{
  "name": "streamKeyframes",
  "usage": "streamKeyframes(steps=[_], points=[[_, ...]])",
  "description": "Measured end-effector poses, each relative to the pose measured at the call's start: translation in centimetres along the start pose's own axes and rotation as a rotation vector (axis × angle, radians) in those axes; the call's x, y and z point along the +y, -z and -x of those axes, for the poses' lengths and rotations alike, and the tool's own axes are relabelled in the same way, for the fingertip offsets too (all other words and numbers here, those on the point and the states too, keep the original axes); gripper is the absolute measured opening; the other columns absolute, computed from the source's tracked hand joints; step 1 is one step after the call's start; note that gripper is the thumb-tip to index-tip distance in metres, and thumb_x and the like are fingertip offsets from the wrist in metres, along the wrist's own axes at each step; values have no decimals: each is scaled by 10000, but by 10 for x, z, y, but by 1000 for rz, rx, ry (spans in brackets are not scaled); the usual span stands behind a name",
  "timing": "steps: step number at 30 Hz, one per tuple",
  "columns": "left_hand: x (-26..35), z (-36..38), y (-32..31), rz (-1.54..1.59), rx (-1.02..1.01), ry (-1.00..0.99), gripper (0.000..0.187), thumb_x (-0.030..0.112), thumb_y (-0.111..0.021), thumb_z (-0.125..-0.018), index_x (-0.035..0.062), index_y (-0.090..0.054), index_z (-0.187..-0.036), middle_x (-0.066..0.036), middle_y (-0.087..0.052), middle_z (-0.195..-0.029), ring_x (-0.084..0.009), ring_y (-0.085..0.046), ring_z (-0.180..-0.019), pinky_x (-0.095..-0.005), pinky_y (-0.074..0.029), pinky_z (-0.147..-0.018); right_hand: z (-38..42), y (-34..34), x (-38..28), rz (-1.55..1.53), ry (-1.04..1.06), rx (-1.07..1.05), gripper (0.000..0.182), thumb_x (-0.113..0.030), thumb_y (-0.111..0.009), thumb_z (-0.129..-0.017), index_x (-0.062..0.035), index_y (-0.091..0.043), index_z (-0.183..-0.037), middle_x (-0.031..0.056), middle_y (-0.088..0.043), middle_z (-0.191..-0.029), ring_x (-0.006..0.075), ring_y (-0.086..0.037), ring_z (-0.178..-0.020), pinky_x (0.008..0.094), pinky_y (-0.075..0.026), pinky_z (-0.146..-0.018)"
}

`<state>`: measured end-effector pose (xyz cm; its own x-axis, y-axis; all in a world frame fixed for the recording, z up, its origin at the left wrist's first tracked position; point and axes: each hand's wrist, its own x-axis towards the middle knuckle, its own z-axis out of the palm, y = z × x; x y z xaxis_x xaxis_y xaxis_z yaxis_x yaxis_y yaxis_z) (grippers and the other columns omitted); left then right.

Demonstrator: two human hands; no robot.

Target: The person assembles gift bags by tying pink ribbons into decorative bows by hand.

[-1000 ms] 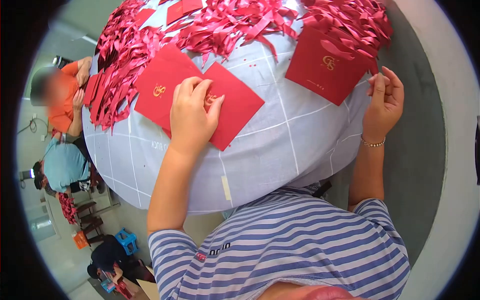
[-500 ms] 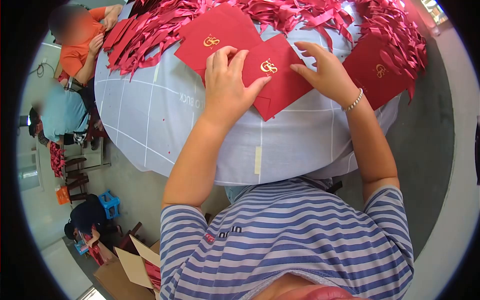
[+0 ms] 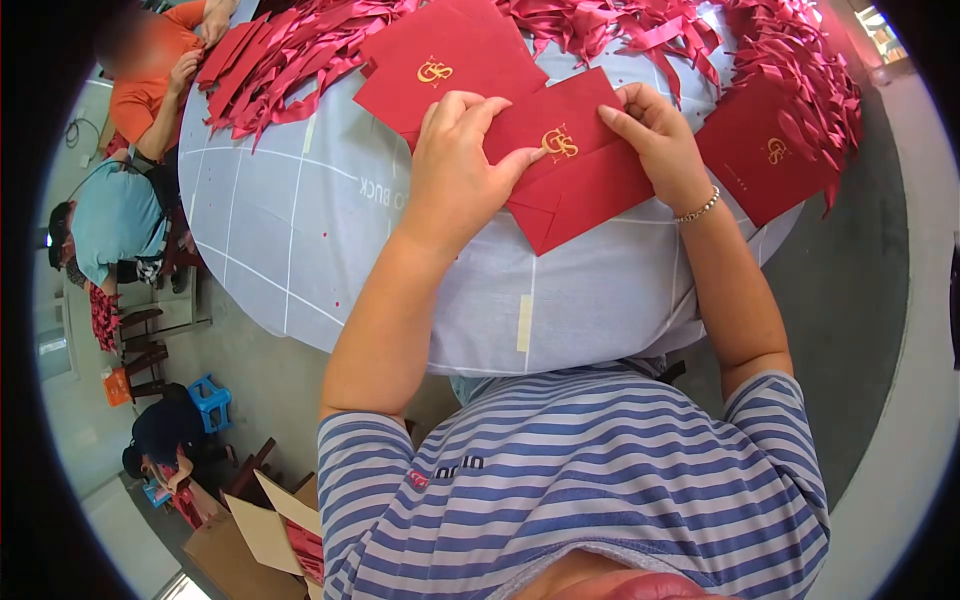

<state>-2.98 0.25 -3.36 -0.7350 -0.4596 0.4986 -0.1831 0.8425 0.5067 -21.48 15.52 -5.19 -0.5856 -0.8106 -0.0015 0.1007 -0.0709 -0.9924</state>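
Between my hands is a red paper bag (image 3: pixel 590 180) with a gold emblem, lying tilted above the cloth. My left hand (image 3: pixel 465 160) grips its left side, thumb by the emblem and fingers bent over the upper left edge. At its upper right corner, my right hand (image 3: pixel 655 140) pinches the paper between thumb and fingers. Another red bag (image 3: pixel 450 50) with a gold emblem lies beyond my left hand. Farther right, a third red bag (image 3: pixel 760 150) rests partly under red ribbons (image 3: pixel 805 110).
A round table with a grey-white cloth (image 3: pixel 270 240) carries heaps of red ribbons (image 3: pixel 290 60) along its far side. A person in orange (image 3: pixel 145 105) sits at the left edge. Other people, a blue stool (image 3: pixel 210 402) and an open cardboard box (image 3: pixel 262 530) are at lower left.
My right hand has closed on the bag's upper right corner, where its fingers were apart before. The held bag has shifted slightly right, and its right side looks lifted.
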Motion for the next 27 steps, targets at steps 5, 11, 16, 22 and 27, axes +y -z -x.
streamKeyframes(steps=[5, 11, 16, 22, 27], points=[[1, 0, 2, 201, -9, -36, 476, 160, -868, -731, -18, -698, -1138, -118, -629, -1086, -284, -634, -1009, -367, -537, -883, 0, -1, 4, 20, 31, -6, 130, -92, -661, -985, -6, -605, -1065, 20, -672, -969, 64, -630, -875, 209, -526, -771], [4, 1, 3, 217, -58, -26, 467, 116, -854, -731, -18, -693, -1149, -127, -636, -1108, -288, -649, -1015, -358, -547, -881, -3, -3, 20, 319, 263, 28, 421, -130, -724, -946, -32, -576, -1328, 86, -669, -1141, 119, -638, -923, 252, -542, -826], [5, 1, 5, 264, -60, -39, 448, 85, -844, -719, -5, -695, -1132, -124, -631, -1115, -294, -647, -1026, -361, -546, -886, 2, -6, 7, 526, 316, -8, 549, -71, -714, -939, -120, -529, -1454, 89, -569, -1369, 156, -608, -1142, 292, -503, -974], [10, 1, 6, 245, -83, -121, 392, 50, -849, -689, 16, -708, -1054, -106, -627, -1092, -275, -622, -1046, -360, -525, -908, 7, -23, -8, 952, 859, -32, 369, -140, -832, -742, -96, -670, -1071, 117, -601, -1275, 324, -545, -1207, 430, -419, -1035], [10, -1, 5, 138, -119, -191, 292, 65, -849, -704, -2, -678, -931, -87, -623, -1039, -259, -602, -1003, -351, -511, -860, 8, -19, -6, 939, 828, -64, 300, -112, -837, -725, -74, -575, -867, 83, -615, -1085, 301, -568, -1035, 420, -440, -940]])
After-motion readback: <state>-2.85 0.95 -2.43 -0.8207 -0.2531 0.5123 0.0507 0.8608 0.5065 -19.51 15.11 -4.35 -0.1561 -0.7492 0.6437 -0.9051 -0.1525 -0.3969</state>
